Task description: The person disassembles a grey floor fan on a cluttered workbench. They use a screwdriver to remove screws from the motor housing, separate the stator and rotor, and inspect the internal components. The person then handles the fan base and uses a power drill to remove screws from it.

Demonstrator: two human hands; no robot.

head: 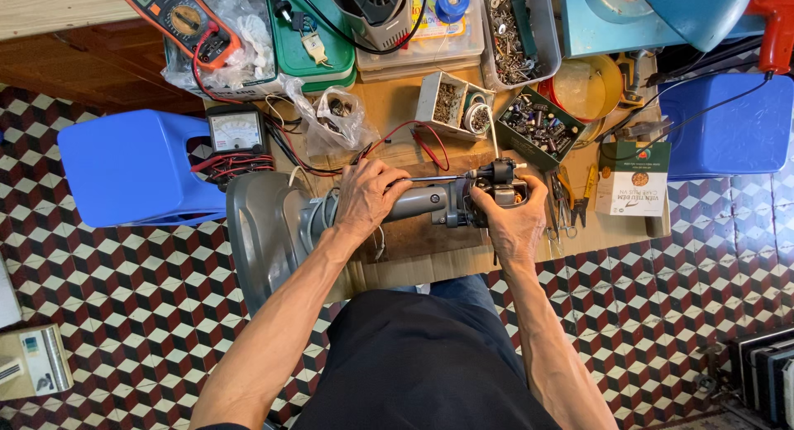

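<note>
Cluttered wooden worktop (pixel 397 107): my left hand (pixel 370 197) drives a screwdriver (pixel 434 179); my right hand (pixel 514 223) clamps the grey fan's (pixel 273 223) heavy, rigid motor (pixel 500 182).

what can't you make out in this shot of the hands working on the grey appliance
Head view only:
- Left hand holds a thin screwdriver; its handle is buried in the fist.
- Right hand covers the motor part of the grey appliance.
- Parts in the green box are too small to tell apart.
- Red tool is cut off by the edge.

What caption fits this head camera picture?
Left hand drives a screwdriver into a grey fan stand steadied by right hand.
</note>
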